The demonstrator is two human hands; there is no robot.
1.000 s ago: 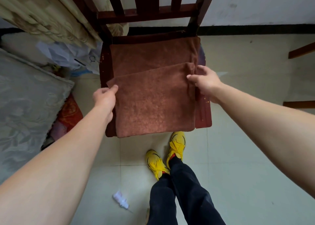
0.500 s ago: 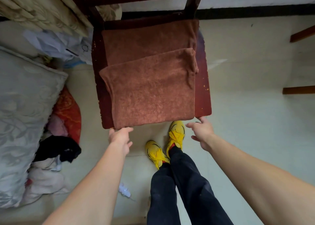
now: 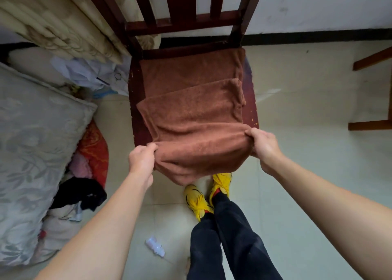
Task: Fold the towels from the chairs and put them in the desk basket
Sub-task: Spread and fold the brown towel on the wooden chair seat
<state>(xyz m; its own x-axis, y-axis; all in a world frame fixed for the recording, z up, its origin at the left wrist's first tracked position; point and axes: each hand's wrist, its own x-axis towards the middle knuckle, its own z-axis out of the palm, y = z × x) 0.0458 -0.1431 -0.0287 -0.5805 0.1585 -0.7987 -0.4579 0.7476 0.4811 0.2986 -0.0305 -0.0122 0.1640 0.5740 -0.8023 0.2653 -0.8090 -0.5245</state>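
Towel: a brown towel [image 3: 191, 110] lies on the chair seat. Its far part is flat toward 12 o'clock, with a second layer folded back over it. The near fold is raised off the seat's front edge and sags toward 6 o'clock above the floor [image 3: 297, 173].
Chair: a dark red wooden chair [image 3: 182, 24] stands at 12 o'clock with its slatted back upright. Bare strips of seat show at the towel's 9 and 3 o'clock sides.
Left grip: the left hand [image 3: 141, 160] is at the raised fold's 9 o'clock end, thumb and fingers pinching the towel.
Right grip: the right hand [image 3: 263, 148] is at the 3 o'clock end, fingers curled over the towel and pinching it.
Layers held: hidden inside each grip, possibly two.
Feet: yellow shoes [image 3: 197, 201] stand at 6 o'clock of the chair, just under the sagging cloth.
Left side: a grey pillow [image 3: 31, 142] is at 9 o'clock, with a black cloth [image 3: 80, 195] beside it.
Corner: a beige curtain [image 3: 53, 19] hangs at 10 o'clock.
Floor litter: a small bottle [image 3: 154, 244] lies at 7 o'clock.
Right edge: wooden bars [image 3: 371, 59] show at 3 o'clock, well apart from the chair.
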